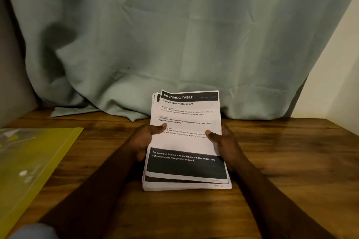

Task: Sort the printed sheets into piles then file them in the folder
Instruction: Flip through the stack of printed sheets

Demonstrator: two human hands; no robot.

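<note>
A stack of printed sheets (186, 141) stands tilted on its lower edge on the wooden table (291, 151), at the centre. The top sheet is headed "DRESSING TABLE" in a black band. My left hand (144, 139) grips the stack's left edge, thumb on the top sheet. On the opposite edge my right hand (226, 142) holds the stack the same way, thumb on the paper. A yellow translucent folder (33, 163) lies flat at the table's left, apart from both hands.
A pale green curtain (174, 35) hangs behind the table and bunches on its far edge. A cream wall (338, 75) rises at the right. Something pale blue and blurred (33, 232) shows at the bottom left corner.
</note>
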